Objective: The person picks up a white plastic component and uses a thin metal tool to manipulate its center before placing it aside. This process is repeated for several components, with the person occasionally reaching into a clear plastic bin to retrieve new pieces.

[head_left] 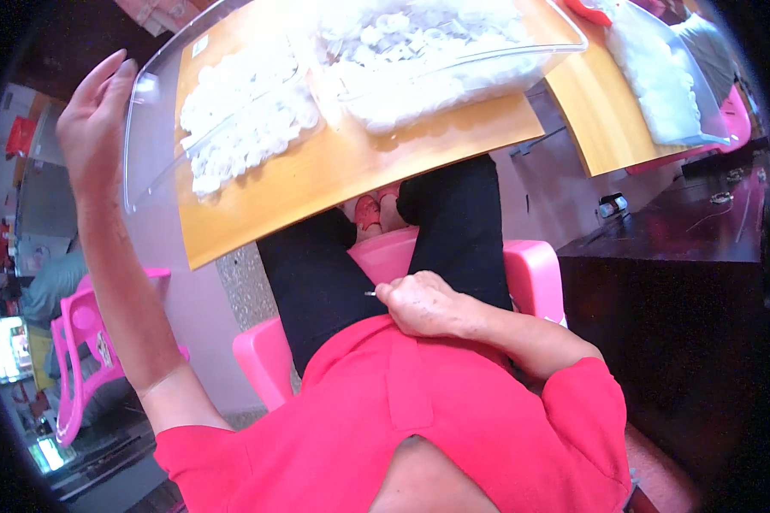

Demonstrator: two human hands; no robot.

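My right hand (421,304) is closed in front of my lap. A small, thin, whitish piece (370,294) pokes out from its fingertips; its kind is too small to make out. Raised at the far left, my left hand (94,128) has its fingers stretched upward, with no object visible in them. It is right beside the clear plastic bin wall (137,137), and I cannot tell whether it touches it. A heap of small white pieces (248,120) lies toward the left of the wooden tabletop (359,175). Right of it, a clear bin (479,53) holds many more whitish pieces.
Another clear container with white contents (659,81) stands on a board at the right. Pink chair armrests (535,278) flank me. A dark cabinet (659,231) with a small bottle (612,206) near it is at right; a pink plastic chair (85,342) is at left.
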